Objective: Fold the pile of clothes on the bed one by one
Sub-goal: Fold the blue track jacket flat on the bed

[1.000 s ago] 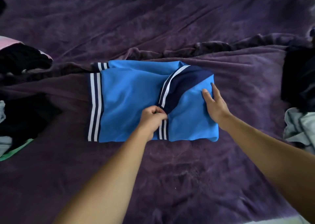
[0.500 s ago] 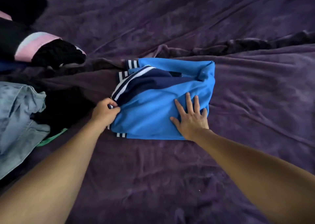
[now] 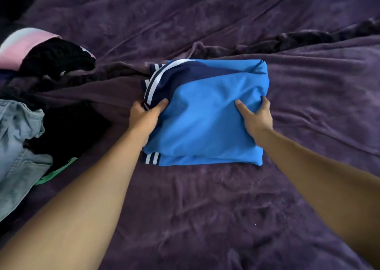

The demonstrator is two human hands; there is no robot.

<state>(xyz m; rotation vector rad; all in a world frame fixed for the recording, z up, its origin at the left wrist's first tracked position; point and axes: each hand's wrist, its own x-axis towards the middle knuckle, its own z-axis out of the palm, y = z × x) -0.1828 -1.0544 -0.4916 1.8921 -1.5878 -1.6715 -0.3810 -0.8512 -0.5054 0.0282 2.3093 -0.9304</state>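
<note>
Head view: my left hand point(image 3: 144, 115) and right hand point(image 3: 256, 117) each grip the folded blue garment point(image 3: 205, 126) between them, so lifting it level should keep the folds.

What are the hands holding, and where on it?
Both grip the folded blue garment: the left hand its left edge by the striped trim, the right hand its right edge.

Open purple blanket point(image 3: 205, 218) right of and before blue garment point(image 3: 205, 126), clothes pile point(image 3: 18, 146) crowding left, ridge point(image 3: 287, 39) behind
</note>
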